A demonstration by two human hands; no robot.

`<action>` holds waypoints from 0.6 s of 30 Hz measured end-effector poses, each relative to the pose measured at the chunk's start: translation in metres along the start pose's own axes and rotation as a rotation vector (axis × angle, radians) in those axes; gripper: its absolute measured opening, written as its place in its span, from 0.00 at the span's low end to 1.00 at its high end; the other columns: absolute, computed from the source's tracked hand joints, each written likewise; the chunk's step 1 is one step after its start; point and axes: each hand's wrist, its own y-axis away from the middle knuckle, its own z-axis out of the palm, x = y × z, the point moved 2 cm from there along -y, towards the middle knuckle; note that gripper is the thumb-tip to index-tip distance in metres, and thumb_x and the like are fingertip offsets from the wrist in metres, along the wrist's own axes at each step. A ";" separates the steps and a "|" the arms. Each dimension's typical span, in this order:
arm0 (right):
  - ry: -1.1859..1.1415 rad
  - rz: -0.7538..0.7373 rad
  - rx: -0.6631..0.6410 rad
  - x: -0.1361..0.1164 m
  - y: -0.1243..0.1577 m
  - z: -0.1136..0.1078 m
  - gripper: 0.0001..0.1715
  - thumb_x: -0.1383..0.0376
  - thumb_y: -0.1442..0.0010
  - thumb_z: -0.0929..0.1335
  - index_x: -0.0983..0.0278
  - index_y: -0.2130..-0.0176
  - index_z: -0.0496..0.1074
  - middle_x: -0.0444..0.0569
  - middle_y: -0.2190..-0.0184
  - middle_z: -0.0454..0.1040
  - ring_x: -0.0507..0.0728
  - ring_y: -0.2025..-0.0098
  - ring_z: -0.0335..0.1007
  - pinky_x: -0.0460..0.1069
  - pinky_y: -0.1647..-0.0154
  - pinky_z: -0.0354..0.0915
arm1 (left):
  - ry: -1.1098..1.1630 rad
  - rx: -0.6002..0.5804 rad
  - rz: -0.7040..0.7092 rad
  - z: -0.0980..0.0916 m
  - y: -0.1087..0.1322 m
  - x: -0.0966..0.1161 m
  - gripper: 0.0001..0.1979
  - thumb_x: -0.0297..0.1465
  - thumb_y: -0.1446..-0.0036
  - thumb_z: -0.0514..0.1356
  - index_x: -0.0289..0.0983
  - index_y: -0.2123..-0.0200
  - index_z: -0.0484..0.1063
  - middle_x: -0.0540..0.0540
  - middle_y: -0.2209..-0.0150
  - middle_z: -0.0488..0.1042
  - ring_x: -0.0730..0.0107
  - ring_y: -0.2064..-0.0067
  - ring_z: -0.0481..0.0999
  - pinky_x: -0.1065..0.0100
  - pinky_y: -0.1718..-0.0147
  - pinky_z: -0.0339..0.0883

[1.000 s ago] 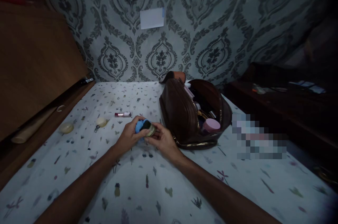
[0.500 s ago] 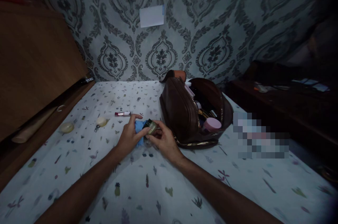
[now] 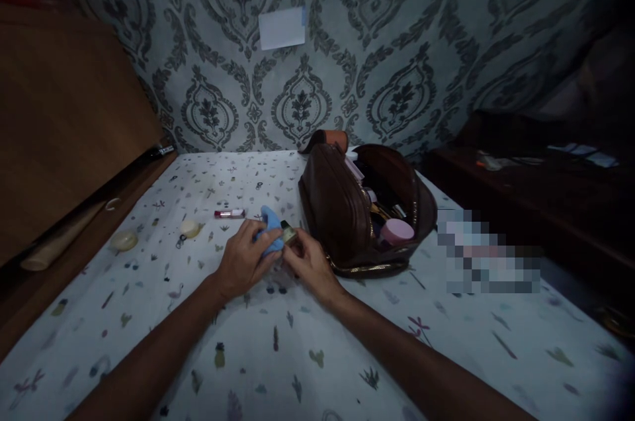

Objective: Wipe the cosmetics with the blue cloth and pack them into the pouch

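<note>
In the head view my left hand (image 3: 244, 259) is closed around a crumpled blue cloth (image 3: 270, 222), pressing it against a small glass bottle (image 3: 289, 233). The bottle has a dark cap and a pale greenish body. My right hand (image 3: 312, 263) pinches the bottle from the other side; its lower part is hidden by the fingers. Just right of the hands stands an open brown toiletry bag (image 3: 330, 209), its zip undone. Inside it a round pink-lidded container (image 3: 397, 231) and several other cosmetics show.
A lip gloss tube (image 3: 229, 214) lies behind my left hand on the patterned sheet (image 3: 268, 368). Two small cream-coloured round items, a nearer one (image 3: 189, 229) and a farther one (image 3: 124, 240), sit at the left. A wooden panel (image 3: 69, 123) borders the left side, and a patterned wall rises behind.
My left hand has turned over the bottle, and the blue cloth now bunches up above the fingers against its side. My right hand keeps its pinch. The view has shifted slightly.
</note>
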 end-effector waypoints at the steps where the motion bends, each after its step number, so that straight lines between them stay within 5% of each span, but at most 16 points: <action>1: -0.005 -0.009 -0.018 0.000 0.000 0.000 0.14 0.55 0.45 0.68 0.62 0.66 0.66 0.39 0.77 0.63 0.51 0.73 0.60 0.45 0.73 0.58 | -0.005 -0.006 -0.005 0.000 0.000 -0.001 0.14 0.35 0.32 0.52 0.35 0.50 0.71 0.38 0.56 0.70 0.58 0.54 0.71 0.62 0.60 0.70; 4: -0.019 -0.035 -0.090 0.001 0.000 0.002 0.12 0.58 0.48 0.70 0.63 0.67 0.66 0.39 0.76 0.63 0.51 0.72 0.60 0.45 0.72 0.58 | 0.081 -0.091 -0.048 0.002 0.002 -0.005 0.15 0.36 0.32 0.51 0.36 0.48 0.71 0.36 0.50 0.70 0.56 0.48 0.71 0.59 0.53 0.70; 12: 0.013 -0.129 -0.111 0.008 0.000 0.006 0.15 0.63 0.49 0.72 0.61 0.60 0.69 0.42 0.71 0.68 0.54 0.68 0.66 0.48 0.67 0.63 | 0.418 -0.334 -0.353 0.002 0.000 -0.014 0.17 0.41 0.34 0.52 0.38 0.47 0.68 0.40 0.52 0.75 0.59 0.53 0.75 0.63 0.53 0.69; 18: 0.205 -0.251 -0.127 0.005 0.006 0.006 0.23 0.69 0.47 0.71 0.62 0.51 0.69 0.47 0.62 0.71 0.58 0.60 0.69 0.52 0.58 0.67 | 0.550 -0.400 -0.521 -0.003 -0.008 -0.010 0.15 0.43 0.34 0.51 0.39 0.58 0.67 0.50 0.67 0.72 0.67 0.65 0.72 0.68 0.63 0.65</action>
